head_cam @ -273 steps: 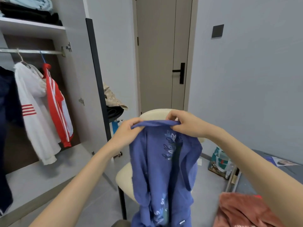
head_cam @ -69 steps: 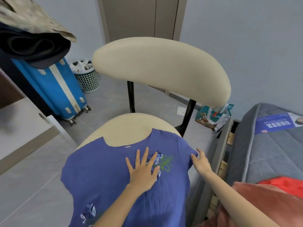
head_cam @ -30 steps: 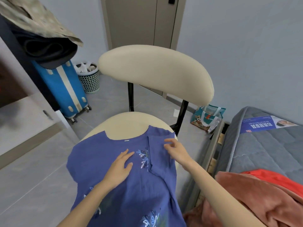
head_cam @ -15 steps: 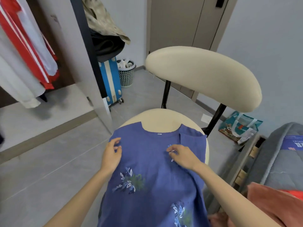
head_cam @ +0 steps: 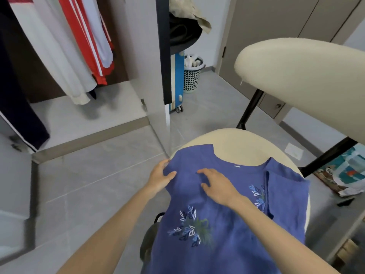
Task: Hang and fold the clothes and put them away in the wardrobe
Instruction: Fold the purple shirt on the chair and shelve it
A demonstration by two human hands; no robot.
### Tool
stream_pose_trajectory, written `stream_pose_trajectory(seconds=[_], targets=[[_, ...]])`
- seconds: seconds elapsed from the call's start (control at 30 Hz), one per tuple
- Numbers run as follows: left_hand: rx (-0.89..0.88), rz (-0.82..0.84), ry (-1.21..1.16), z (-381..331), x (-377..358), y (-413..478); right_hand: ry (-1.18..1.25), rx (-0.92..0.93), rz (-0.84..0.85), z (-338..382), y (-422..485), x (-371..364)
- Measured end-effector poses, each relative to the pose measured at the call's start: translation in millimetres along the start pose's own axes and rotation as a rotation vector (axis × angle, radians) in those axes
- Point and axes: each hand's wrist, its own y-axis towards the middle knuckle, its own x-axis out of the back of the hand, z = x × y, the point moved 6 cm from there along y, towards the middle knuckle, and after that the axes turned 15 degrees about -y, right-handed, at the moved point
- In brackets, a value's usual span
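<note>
L hand [head_cam: 161,176] pinches shirt [head_cam: 217,250] edge on chair [head_cam: 237,143]; R hand [head_cam: 217,185] flat on shirt, fingers relaxed.

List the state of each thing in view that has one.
blue top: flat on the chair seat, one side folded in.
left hand: grips the top's edge.
right hand: rests flat on the top.
wardrobe door: open.
red and white jacket: hanging.
</note>
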Motion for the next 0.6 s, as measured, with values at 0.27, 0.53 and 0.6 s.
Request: stream_pose_trajectory(seconds=[0.27, 0.53, 0.6], targets=[[-0.108, -0.009, 0.319, -27.1, 10.7, -7.7, 0.326, -0.086, 0.001, -16.6, -6.7, 3.6], [0.154, 0.534, -0.248, -90.5, -72.8, -72.1, 0.696, -0.406, -0.321, -79.1, -57.1, 47.9], [0.152, 0.512, -0.303, -84.1, -80.9, -73.3, 0.672, -0.464, -0.349, -95.9, -70.4, 53.4]])
